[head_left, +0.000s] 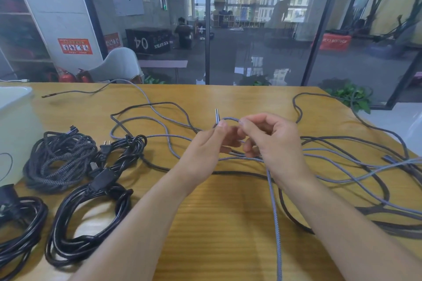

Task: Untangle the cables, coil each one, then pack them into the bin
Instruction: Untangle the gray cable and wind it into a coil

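Bin (16,107) at table (217,223) left edge, cut off by frame. Coiled black cables (86,200) beside it near front-left. Left hand (205,143) pinches grey braided cable (272,200) near its plug end (216,115); right hand (269,141) pinches same loop. Cable looks light, limp, kink-prone; best held just behind plug. Loose tangle (365,166) toward right edge; crossings hard to trace, ends run out of view.

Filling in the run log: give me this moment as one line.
phase: coiling | left hand: pinches grey braided cable near plug | right hand: holds its loop | coiled: three black bundles | bin: unpacked
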A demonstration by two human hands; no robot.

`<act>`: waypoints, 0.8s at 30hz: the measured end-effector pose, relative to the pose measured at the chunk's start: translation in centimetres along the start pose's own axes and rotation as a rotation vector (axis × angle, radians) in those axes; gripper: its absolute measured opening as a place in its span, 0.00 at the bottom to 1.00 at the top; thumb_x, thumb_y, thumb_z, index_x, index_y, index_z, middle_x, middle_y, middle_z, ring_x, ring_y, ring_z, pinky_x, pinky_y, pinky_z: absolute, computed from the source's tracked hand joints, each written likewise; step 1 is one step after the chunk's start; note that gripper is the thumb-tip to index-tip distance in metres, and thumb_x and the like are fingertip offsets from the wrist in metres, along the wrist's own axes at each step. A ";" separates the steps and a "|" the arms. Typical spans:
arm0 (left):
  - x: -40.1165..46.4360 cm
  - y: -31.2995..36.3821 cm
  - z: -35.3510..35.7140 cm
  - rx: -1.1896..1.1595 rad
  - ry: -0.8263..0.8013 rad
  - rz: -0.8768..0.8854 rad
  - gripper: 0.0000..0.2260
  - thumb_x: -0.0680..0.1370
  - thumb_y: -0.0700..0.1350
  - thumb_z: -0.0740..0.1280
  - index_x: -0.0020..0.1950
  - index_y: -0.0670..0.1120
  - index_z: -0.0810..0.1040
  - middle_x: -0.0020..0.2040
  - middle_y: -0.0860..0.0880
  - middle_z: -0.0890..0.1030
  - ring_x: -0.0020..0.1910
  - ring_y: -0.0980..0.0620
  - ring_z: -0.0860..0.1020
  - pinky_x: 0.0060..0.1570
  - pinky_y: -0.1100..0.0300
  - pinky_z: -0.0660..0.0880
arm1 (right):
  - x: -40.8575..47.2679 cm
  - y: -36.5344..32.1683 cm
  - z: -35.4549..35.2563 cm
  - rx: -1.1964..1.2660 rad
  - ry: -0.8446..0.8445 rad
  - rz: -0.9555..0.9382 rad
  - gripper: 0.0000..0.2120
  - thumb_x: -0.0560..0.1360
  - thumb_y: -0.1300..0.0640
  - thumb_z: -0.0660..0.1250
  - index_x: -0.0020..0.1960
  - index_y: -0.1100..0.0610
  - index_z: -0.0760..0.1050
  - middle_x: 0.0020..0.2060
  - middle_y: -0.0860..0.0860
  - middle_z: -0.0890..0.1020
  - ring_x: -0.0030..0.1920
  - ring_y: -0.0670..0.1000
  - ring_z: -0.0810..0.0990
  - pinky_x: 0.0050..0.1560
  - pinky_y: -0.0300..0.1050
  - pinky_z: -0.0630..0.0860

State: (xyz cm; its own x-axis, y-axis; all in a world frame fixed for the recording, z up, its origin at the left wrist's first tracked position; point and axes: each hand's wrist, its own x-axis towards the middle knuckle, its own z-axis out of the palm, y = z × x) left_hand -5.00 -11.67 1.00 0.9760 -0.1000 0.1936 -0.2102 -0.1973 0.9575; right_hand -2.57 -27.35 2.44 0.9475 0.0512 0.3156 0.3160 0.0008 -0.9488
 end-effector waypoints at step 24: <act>0.1 0.7 -1.0 -0.472 0.141 -0.099 0.28 0.88 0.57 0.48 0.61 0.41 0.83 0.56 0.42 0.87 0.60 0.48 0.84 0.68 0.50 0.73 | -1.7 -0.7 1.8 0.197 -0.529 0.399 0.14 0.86 0.50 0.60 0.50 0.55 0.80 0.30 0.48 0.65 0.26 0.45 0.60 0.25 0.37 0.61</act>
State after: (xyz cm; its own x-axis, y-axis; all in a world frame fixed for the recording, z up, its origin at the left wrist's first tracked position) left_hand -5.02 -10.85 1.92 0.9950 0.0358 0.0929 -0.0991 0.2667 0.9587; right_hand -4.51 -25.64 2.52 0.8227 0.5653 -0.0604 -0.1139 0.0598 -0.9917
